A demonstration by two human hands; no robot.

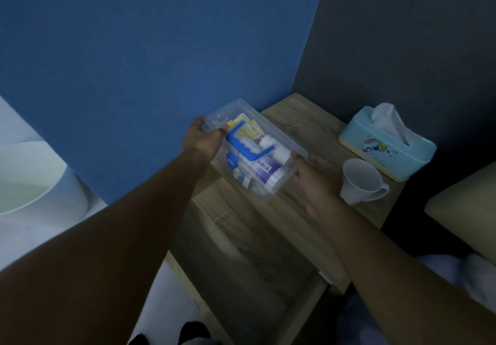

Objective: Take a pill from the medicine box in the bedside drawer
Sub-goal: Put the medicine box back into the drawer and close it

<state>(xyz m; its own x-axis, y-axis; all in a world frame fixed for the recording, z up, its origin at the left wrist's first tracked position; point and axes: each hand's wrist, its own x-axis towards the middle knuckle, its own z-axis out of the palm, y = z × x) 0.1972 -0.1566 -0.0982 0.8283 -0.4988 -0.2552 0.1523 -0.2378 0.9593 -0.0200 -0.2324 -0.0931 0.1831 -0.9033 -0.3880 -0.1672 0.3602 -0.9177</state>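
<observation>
i hold the clear medicine box (249, 154) between both hands, my left hand (202, 140) with fingers clenched on its far end, my right hand (318, 178) gripping the near end, over the wooden surface (300, 130) of the bedside stand. the drawer (241, 258) below hangs open. a white cup (361, 182) and a pale blue tissue box (386, 146) sit on the surface by the dark wall (416, 36); a blue wall (150, 49) rises behind.
</observation>
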